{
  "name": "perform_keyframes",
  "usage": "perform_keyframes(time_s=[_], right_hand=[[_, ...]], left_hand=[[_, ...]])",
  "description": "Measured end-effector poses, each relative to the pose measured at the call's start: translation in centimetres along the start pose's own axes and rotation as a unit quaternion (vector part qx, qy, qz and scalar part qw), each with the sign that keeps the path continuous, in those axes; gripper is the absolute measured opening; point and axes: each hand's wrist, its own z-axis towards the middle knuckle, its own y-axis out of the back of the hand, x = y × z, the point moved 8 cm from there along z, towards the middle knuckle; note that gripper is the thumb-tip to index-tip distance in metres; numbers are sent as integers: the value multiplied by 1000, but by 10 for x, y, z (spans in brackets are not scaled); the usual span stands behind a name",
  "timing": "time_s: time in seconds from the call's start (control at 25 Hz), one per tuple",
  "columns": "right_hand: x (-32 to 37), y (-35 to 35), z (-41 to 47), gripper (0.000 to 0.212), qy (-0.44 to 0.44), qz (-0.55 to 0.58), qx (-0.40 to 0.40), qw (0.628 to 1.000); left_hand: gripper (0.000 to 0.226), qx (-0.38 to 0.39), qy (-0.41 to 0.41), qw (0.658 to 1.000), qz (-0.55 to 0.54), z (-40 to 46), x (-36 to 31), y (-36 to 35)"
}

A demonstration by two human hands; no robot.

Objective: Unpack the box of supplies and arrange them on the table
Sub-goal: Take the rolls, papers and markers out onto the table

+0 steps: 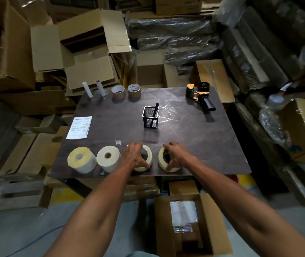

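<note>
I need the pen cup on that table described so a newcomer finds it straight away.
Start at the dark table ringed by cardboard boxes. Near its middle, beyond the two tape rolls under the hands, stands the pen cup. It is the only black wire-mesh thing there, square and upright, with one dark pen leaning in it; the tape dispenser at the far right is solid black and orange.

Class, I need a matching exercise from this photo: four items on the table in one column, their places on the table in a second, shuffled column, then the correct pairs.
Items
1. tape dispenser
2. mesh pen holder
3. printed sheet
4. brown tape rolls

Places
A. left edge
B. far right corner
C. far edge, left of middle
D. centre

Pairs: 1-B, 2-D, 3-A, 4-C
</note>
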Motion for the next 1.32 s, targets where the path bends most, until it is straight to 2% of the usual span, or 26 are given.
perform_keyframes(time_s=[0.4, 1.08, 1.16, 1.32], right_hand=[[11, -12, 11, 114, -2, -1, 25, 1000], [11, -20, 9, 114, 5, 52, -1, 999], [9, -20, 6, 116, 1, 65, -6, 998], [-3, -19, -5, 121, -8, 89, -30, 996]], left_hand=[[108, 3, -8, 1000, -17, 2, 13, -9], [108, -11, -4, 1000, -18, -10, 9, -12], [102, -29, -8, 999, -16, -13, 5, -9], [67, -92, -51, 994, -25, -23, -10, 3]])
